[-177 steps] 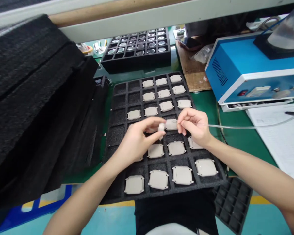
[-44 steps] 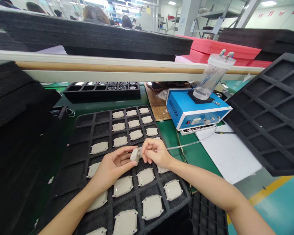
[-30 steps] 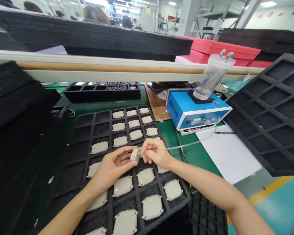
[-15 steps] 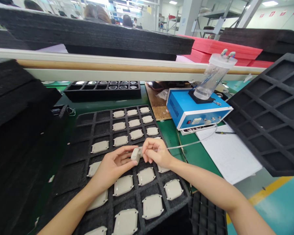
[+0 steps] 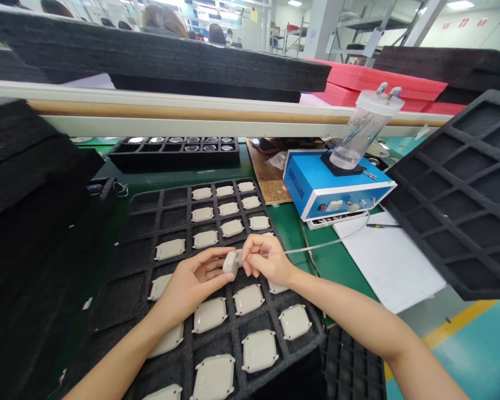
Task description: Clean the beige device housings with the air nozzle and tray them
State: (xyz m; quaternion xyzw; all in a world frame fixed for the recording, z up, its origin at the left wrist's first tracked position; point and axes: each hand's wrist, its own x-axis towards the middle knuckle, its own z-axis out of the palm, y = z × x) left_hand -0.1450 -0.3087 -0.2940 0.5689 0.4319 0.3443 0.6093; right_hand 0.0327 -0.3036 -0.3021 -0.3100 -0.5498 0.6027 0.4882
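Observation:
My left hand (image 5: 191, 276) holds a small beige square plastic part (image 5: 231, 263) between thumb and fingertips. My right hand (image 5: 265, 260) pinches a thin clear tube (image 5: 316, 248) at its end, right against that part. The tube's tip is hidden by my fingers. Both hands hover over a black foam tray (image 5: 144, 222) with a grid of cells. Several similar beige square parts lie in its cells, such as one (image 5: 259, 351) right below my hands. The parts look larger toward the near edge of the tray.
The tube runs to a blue bench unit (image 5: 337, 189) carrying a clear cylinder (image 5: 362, 130). A paper sheet (image 5: 387, 261) lies on the green mat (image 5: 287, 233). Stacked black foam (image 5: 33, 222) stands left, a tilted foam tray (image 5: 458, 194) right, a lens tray (image 5: 175, 153) behind.
Over the last second my hands keep the same hold. The view has only drifted slightly, and the part and tube stay together.

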